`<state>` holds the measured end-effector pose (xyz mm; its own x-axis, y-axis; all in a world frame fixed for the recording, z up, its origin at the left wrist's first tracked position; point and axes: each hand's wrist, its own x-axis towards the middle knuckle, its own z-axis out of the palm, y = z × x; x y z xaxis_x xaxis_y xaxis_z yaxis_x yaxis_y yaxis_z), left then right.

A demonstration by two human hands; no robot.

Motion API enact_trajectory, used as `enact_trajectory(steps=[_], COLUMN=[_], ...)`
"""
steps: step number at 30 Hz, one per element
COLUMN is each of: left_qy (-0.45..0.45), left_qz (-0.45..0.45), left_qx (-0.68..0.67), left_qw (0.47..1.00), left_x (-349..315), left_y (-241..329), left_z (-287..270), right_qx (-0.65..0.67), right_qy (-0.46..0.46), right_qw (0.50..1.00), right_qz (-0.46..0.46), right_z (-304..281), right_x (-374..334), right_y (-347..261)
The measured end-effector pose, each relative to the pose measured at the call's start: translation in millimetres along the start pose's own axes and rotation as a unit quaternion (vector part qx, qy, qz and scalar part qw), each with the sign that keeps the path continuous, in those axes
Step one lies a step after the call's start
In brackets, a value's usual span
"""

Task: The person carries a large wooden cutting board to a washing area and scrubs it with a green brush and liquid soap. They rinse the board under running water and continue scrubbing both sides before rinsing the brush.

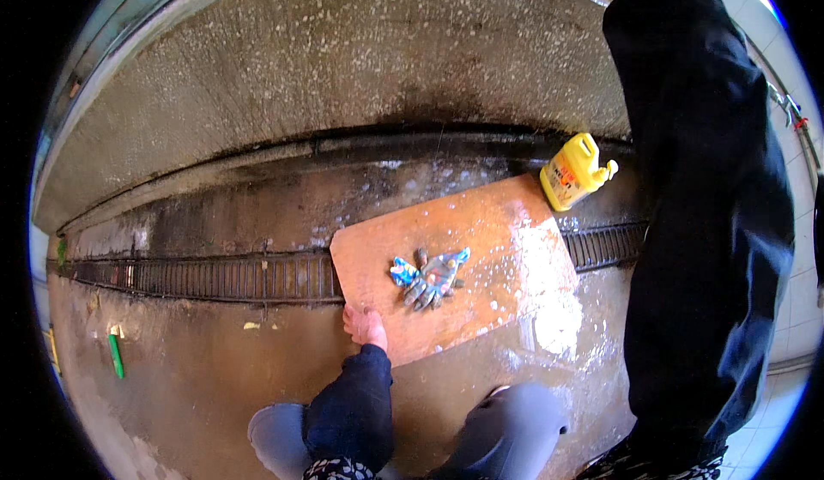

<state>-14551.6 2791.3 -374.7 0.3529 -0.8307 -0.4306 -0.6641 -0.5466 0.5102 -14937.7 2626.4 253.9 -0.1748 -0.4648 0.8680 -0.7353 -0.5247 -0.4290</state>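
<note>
Board (489, 257) is lying across the grate (215, 277), gloves (439, 272) resting on it; left hand (369, 326) is gripping its left edge, right grip I can't tell. Jug (564, 178), contents hidden, is standing by its far-right corner.

Before you, mid-frame, the board (386, 235) crosses the grating (215, 277), gloves (438, 274) on it, jug (566, 178) at its upper-right corner, your left hand (366, 326) at its lower left.

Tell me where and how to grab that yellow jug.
Grip the yellow jug by its looped handle, probably best from above: the jug looks upright, the loop sits at its top with a gap for fingers, and the spout juts out to the right.
</note>
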Motion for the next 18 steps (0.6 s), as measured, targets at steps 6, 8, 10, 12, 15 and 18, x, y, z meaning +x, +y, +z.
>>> enact_trajectory(steps=[6,8,10,12,15,18], left_qy=[-0.049,-0.062,-0.07,-0.057,-0.059,-0.062], left_qz=[0.081,0.092,0.116,0.137,0.126,0.194], left_qx=[-0.042,-0.059,-0.082,-0.091,-0.096,-0.218], left_qw=[0.995,0.992,0.987,0.985,0.986,0.955], left_x=[25,30,40,60,55,98], left_y=[15,29,24,9,7,-13], left_z=[11,21,25,33,44,58], right_qx=[-0.037,-0.069,-0.118,-0.064,-0.053,-0.026], right_qy=[0.055,0.046,0.038,0.028,0.036,0.037], right_qw=[0.997,0.996,0.992,0.998,0.997,0.998], right_qz=[0.033,0.021,-0.005,-0.009,0.049,0.047], right_z=[1,3,5,-8,-9,-7], right_x=[-29,-27,-20,-34,-35,-11], right_y=[-43,-50,-48,-16,-26,-62])
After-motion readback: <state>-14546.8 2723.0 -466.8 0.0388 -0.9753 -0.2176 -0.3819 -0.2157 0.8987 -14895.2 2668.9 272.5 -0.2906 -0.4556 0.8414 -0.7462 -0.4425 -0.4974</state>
